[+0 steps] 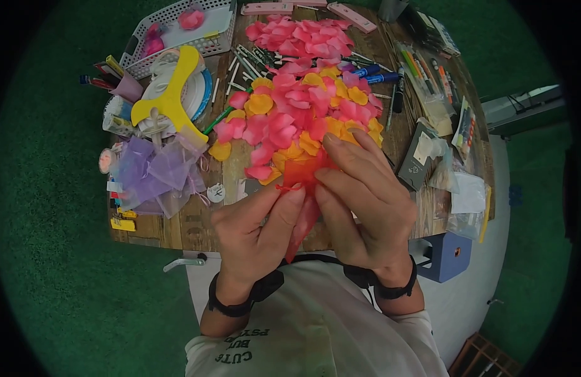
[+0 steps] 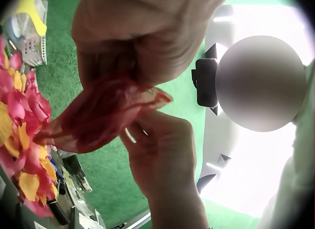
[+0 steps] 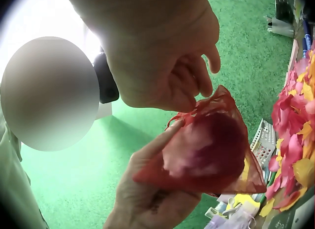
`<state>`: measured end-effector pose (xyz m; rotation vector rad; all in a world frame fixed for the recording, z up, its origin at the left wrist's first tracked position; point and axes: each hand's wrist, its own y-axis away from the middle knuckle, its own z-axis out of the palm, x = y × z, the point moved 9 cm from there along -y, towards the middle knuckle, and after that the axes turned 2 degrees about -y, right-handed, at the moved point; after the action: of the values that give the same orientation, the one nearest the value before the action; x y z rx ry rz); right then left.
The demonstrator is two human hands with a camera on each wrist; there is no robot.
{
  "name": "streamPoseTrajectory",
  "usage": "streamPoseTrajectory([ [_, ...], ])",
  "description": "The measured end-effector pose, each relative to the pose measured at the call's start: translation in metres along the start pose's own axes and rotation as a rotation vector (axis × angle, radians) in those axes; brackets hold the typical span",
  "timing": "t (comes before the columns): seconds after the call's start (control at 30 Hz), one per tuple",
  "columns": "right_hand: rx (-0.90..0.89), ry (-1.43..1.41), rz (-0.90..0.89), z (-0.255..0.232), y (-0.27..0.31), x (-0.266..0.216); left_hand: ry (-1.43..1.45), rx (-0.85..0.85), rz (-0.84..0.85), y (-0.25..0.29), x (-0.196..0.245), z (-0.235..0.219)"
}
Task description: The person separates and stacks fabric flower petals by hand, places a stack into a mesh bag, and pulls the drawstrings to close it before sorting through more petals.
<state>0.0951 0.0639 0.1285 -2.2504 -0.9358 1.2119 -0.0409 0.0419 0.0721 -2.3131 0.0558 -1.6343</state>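
Observation:
Between my two hands is a small sheer red organza bag (image 1: 297,171), held over the table's near edge. My left hand (image 1: 256,229) pinches its gathered drawstring edge between thumb and forefinger. My right hand (image 1: 369,207) pinches the other side of the bag, its thumb and forefinger close to the left thumb. In the right wrist view, the bag (image 3: 211,150) spreads over the left hand's fingers, and a dark reddish shape shows through the mesh. Pink petals (image 1: 290,94) and yellow petals (image 1: 260,104) lie heaped just beyond the hands.
Purple organza bags (image 1: 158,166) lie at left, below a yellow three-armed piece (image 1: 171,97) and plates. A white basket (image 1: 224,28) stands at the back left. Pens (image 1: 381,78) lie beside the petals; a dark box (image 1: 416,157) and plastic packets (image 1: 469,195) are at right.

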Motion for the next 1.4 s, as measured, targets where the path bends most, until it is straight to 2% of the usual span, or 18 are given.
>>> streamPoseTrajectory([
  [0.1,-0.052,-0.018,-0.038,0.003,-0.006,-0.01,-0.113,0.07,0.017,0.001,0.003,-0.003],
  [0.17,-0.094,0.006,-0.06,0.01,-0.008,-0.013,-0.254,0.058,0.239,-0.002,0.026,0.0],
  [0.2,-0.119,0.076,-0.066,0.016,-0.007,-0.012,-0.254,0.056,0.239,-0.004,0.024,0.001],
  [0.27,-0.146,0.144,-0.07,0.023,-0.002,-0.009,-0.29,0.064,0.425,-0.001,0.036,0.004],
  [0.33,-0.05,0.145,-0.086,0.016,0.001,-0.009,-0.303,0.059,0.393,0.0,0.035,0.004],
  [0.6,-0.006,0.054,-0.109,0.006,0.001,-0.015,-0.35,0.079,0.324,0.0,0.032,-0.001],
  [0.67,0.001,0.029,-0.11,0.004,0.0,-0.018,-0.426,0.036,0.34,-0.001,0.032,0.002],
  [0.73,-0.106,-0.031,-0.034,0.015,-0.002,-0.015,-0.437,0.015,0.375,0.0,0.034,0.006],
  [0.9,-0.067,0.056,-0.107,0.018,0.004,-0.015,-0.444,-0.015,0.444,0.006,0.03,0.012],
  [1.07,0.029,0.092,-0.135,0.005,0.002,-0.025,-0.489,0.102,0.293,0.001,0.031,0.0],
  [1.13,-0.034,-0.086,-0.124,0.006,0.002,-0.028,-0.476,0.152,0.347,0.001,0.026,-0.003],
  [1.27,-0.079,-0.199,-0.118,0.013,0.002,-0.038,-0.433,0.238,0.478,0.002,0.032,-0.009],
  [1.33,-0.169,-0.228,-0.13,0.021,0.005,-0.041,-0.454,0.242,0.45,0.001,0.031,-0.01],
  [1.4,-0.186,-0.315,-0.131,0.02,0.011,-0.045,-0.475,0.247,0.423,0.001,0.031,-0.012],
])
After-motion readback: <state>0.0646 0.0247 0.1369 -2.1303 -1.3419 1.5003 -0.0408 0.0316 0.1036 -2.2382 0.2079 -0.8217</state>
